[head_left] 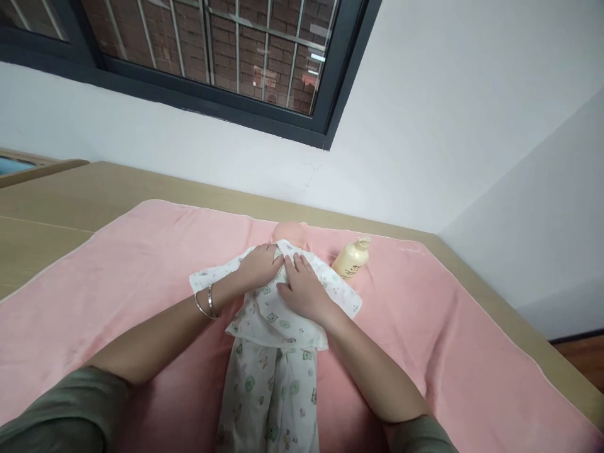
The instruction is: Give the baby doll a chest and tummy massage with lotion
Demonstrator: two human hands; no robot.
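Here, a baby doll in a white printed cotton suit (pixel 271 352) lies on a pink towel (pixel 117 277). The left hand (pixel 258 265) and right hand (pixel 304 290) rest flat, fingers relaxed, on the doll's chest. A cream plastic pump bottle (pixel 352 259) lies just right of the doll's head.

head cam | looks forward-down | close above hands (pixel 283 280) | single view

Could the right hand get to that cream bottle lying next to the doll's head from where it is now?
Probably yes. The right hand rests on the doll's chest, and the bottle lies on the pink towel just to its right, with only bare towel between them.
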